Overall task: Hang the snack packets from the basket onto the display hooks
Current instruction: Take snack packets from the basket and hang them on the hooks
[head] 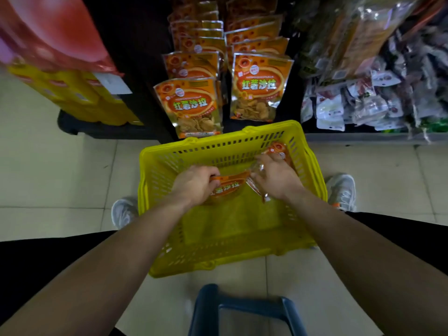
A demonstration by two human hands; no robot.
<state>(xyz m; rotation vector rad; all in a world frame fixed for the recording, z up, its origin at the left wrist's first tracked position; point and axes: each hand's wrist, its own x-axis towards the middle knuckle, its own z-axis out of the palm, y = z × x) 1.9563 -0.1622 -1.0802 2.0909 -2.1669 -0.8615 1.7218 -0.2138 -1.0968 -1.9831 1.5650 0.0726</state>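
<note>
In the yellow basket (218, 139), open floor fills the near half. The left hand (194, 183) grips one packet (230, 186), its long axis running left-right. The right hand (276, 178) grips the other packet (278, 147), which slants toward the far-right corner. Two columns of hung packets (260, 86) hang beyond the rim

Dim indoor light, source out of view. Floor (48, 166) tiles brightest, left side. Forearms (121, 251) and lower frame in shadow. Glare on foil edges of hanging packets (260, 86). Basket (218, 141) and snack packet (230, 187) mid-frame sharp enough, print readable. Right hand (276, 178) slightly motion-blurred. Heavy fisheye bend at edges; red pack (53, 32) top left and mixed bags (363, 105) right smeared.
</note>
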